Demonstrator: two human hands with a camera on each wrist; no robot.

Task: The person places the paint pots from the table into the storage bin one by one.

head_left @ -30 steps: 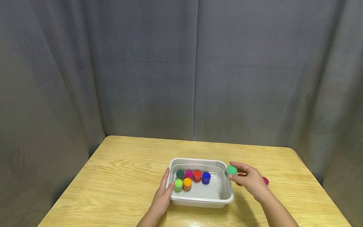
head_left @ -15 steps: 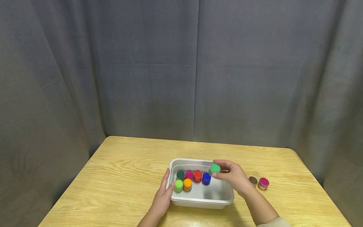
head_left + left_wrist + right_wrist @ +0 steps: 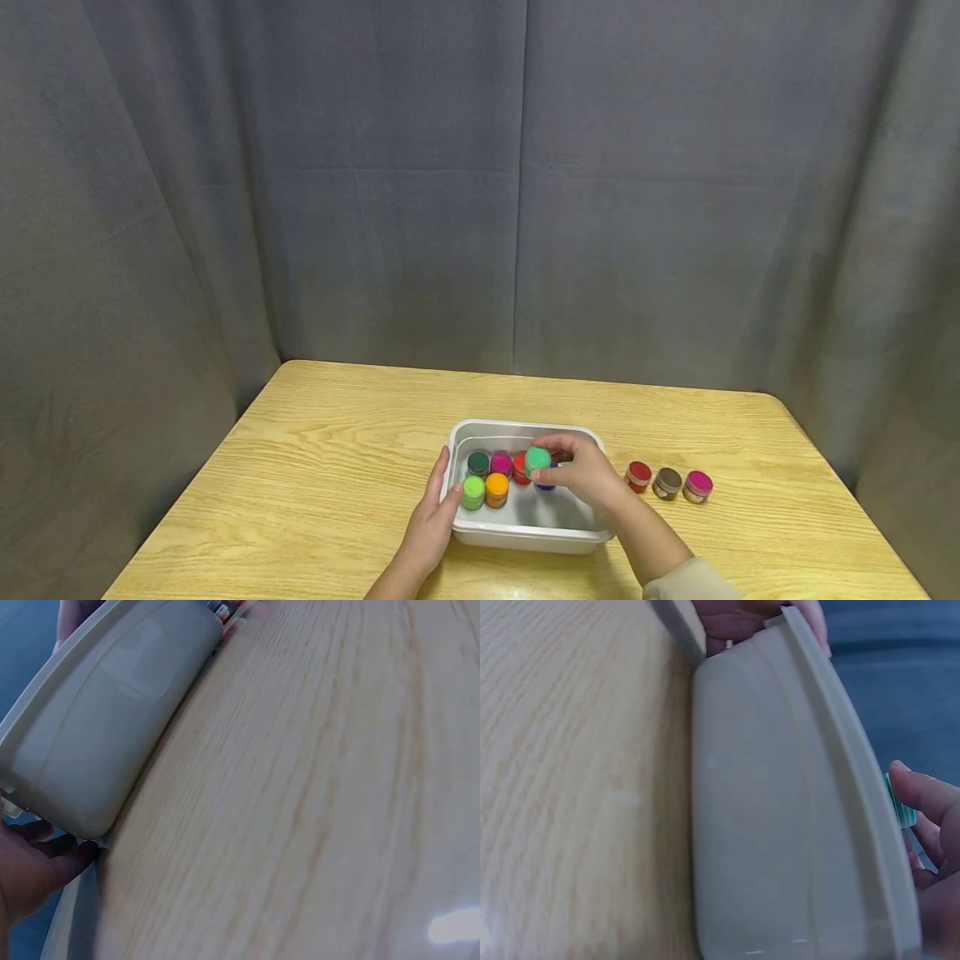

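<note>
In the head view a white plastic bin [image 3: 534, 530] stands on the table, with several small paint jars in it. My left hand [image 3: 429, 523] grips the bin's left side, thumb at the rim and fingers along the outer wall. Between thumb and fingers, my right hand [image 3: 585, 475] pinches a mint green jar [image 3: 537, 460] above the bin, partly covering the blue jar [image 3: 546, 487]. Beside these are a red jar [image 3: 521, 468], a magenta jar [image 3: 501, 465], a dark green jar [image 3: 477, 464], a light green jar [image 3: 473, 492] and an orange jar [image 3: 497, 490].
Right of the bin, a dark red jar [image 3: 638, 477], a brown jar [image 3: 667, 483] and a magenta-lidded jar [image 3: 698, 487] stand in a row on the wooden table [image 3: 337, 450]. Grey curtains [image 3: 390, 208] hang behind and at both sides.
My right hand has carried the mint green jar leftward from the bin's right rim to above the blue and red jars. The outside jars are uncovered. My left hand has stayed on the bin.
</note>
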